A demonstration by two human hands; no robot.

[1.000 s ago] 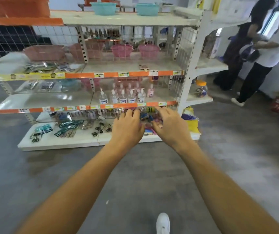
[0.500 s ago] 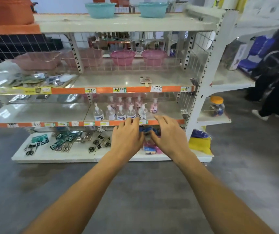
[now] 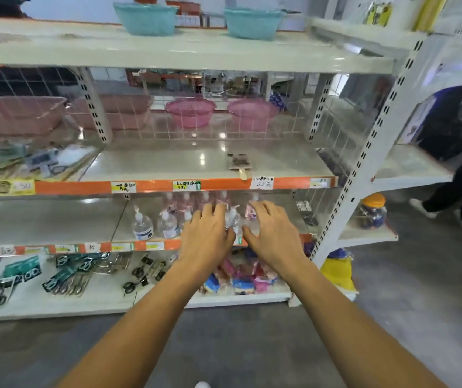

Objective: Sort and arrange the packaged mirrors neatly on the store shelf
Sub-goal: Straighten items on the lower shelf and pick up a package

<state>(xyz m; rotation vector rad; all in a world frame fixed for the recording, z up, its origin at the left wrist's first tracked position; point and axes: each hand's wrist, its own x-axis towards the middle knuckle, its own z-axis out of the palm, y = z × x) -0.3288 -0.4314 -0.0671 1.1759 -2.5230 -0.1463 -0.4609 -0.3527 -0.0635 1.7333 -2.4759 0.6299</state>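
Note:
My left hand [image 3: 207,236] and my right hand [image 3: 274,233] reach forward side by side, fingers spread and loosely bent, holding nothing. They hover in front of the pump bottles [image 3: 143,228] on the second shelf from the bottom. Below them, a heap of colourful packets [image 3: 241,278], pink and blue, lies on the bottom shelf [image 3: 106,301]; my wrists hide part of it. A single small packaged item with a wooden handle [image 3: 239,162] lies alone at the front of the shelf above.
Packs of scissors [image 3: 70,275] cover the bottom shelf's left half. Pink basins [image 3: 190,112] and teal basins [image 3: 146,18] stand higher up. The white upright post [image 3: 364,169] is at right, with a lidded jar [image 3: 372,211], a yellow bag [image 3: 336,271] and a person [image 3: 459,163] beyond it.
The shelf has come closer and my view has lifted. Both hands rose from in front of the colourful packets on the bottom shelf to the level of the pump bottles.

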